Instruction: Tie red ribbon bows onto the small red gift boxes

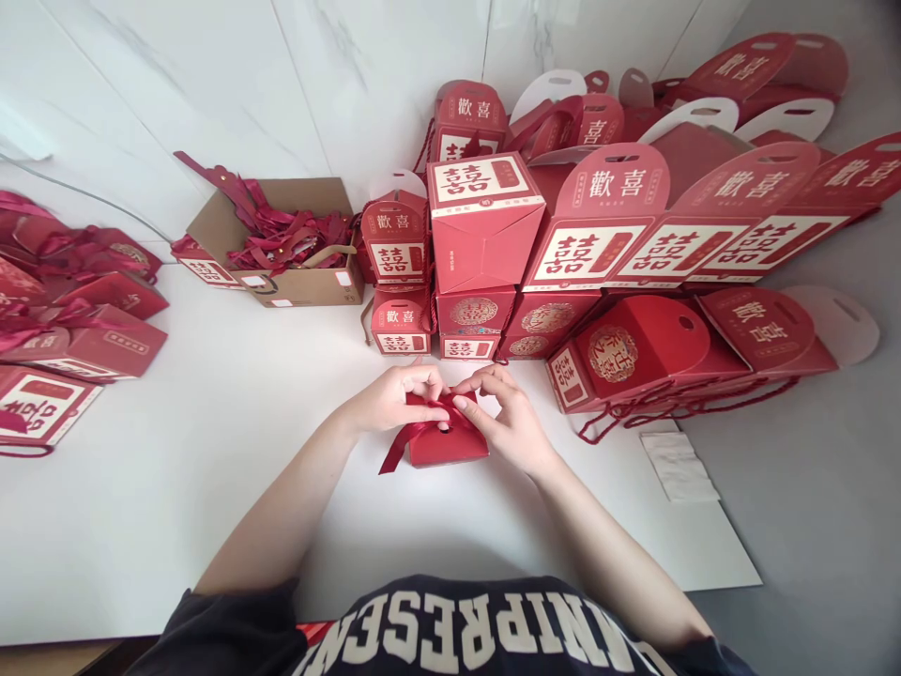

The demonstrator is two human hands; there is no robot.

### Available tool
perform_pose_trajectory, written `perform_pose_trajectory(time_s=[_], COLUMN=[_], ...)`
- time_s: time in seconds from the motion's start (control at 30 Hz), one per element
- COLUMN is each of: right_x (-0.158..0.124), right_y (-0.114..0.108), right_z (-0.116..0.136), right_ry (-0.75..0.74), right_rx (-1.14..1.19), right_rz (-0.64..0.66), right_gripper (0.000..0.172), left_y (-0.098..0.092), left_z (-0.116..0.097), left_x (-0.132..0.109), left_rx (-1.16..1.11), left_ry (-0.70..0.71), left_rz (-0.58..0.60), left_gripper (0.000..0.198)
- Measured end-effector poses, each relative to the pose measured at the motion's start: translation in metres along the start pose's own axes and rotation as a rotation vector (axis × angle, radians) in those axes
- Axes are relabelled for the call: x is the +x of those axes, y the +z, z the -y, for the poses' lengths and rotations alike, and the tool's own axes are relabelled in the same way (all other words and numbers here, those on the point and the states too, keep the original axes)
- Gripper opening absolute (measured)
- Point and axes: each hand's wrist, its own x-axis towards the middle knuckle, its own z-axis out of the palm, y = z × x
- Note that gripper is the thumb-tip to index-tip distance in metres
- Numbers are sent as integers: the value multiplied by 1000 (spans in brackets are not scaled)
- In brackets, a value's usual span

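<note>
Ribbon work, apparently at mid-stage. The box [449, 450] rests on the counter [127, 526], directly before the person, its top seemingly closed. The left hand [408, 399] and right hand [508, 413] meet over it, fingertips pinched on the ribbon [395, 449], one end trailing leftward; a finished bow cannot be made out. Beribboned boxes [105, 343] at far left look done; loose ribbons [299, 235] in the carton [316, 291] and stacked boxes [485, 249] behind suggest much is left.
</note>
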Motion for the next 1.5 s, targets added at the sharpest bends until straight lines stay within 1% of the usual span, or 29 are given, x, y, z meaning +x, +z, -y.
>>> perform_pose_trajectory(time_s=[0.07,0.2,0.3,0.37,0.43,0.5,0.57,0.6,0.7,0.77,0.87,1.0,1.07,1.13,1.3,1.37,1.5], right_x=[0,0,-2,-3,-3,-2,-1,0,2,4,5,6,6,5,4,4,4], right_y=[2,1,1,2,4,6,5,4,-3,-8,-14,-16,-16,-17,-17,-16,-15], right_z=[-1,1,0,-2,-5,-8,-10,-11,-10,-8,-5,-3,-3,-2,-2,-1,-1], right_ry=[-11,-25,-44,-57,-80,-124,-206,-260,-414,-483,-546,-581,-591,-591,-557,-537,-518], right_rx=[20,39,-3,-4,22,27,-9,-35,-116,-175,-256,-355,-387,-394,-349,-326,-294], right_rz=[3,-15,15,56,67,26,-16,-18,71,146,217,238,235,234,219,212,209], right_gripper=[11,12,13,13,8,4,1,2,9,13,17,20,20,19,14,13,12], left_y=[0,-2,-3,-4,-4,-4,-4,-4,-4,-5,-4,0,2,4,16,24,44], left_z=[-2,-5,-5,-4,-3,-4,-5,-5,-6,-6,-9,-14,-17,-21,-34,-37,-34], left_x=[0,2,2,2,2,1,0,0,0,-1,-1,-2,-2,-3,-10,-15,-24], left_rx=[66,267,326,310,261,205,144,113,60,63,82,106,172,274,576,676,846], left_ry=[27,79,85,89,86,62,21,4,-21,-24,-35,-16,12,30,90,117,132], left_rz=[-2,-32,-29,-12,8,10,16,25,69,82,72,54,21,-25,-92,-162,-312], left_gripper=[31,35,34,35,36,37,36,35,28,25,25,29,33,32,13,9,15])
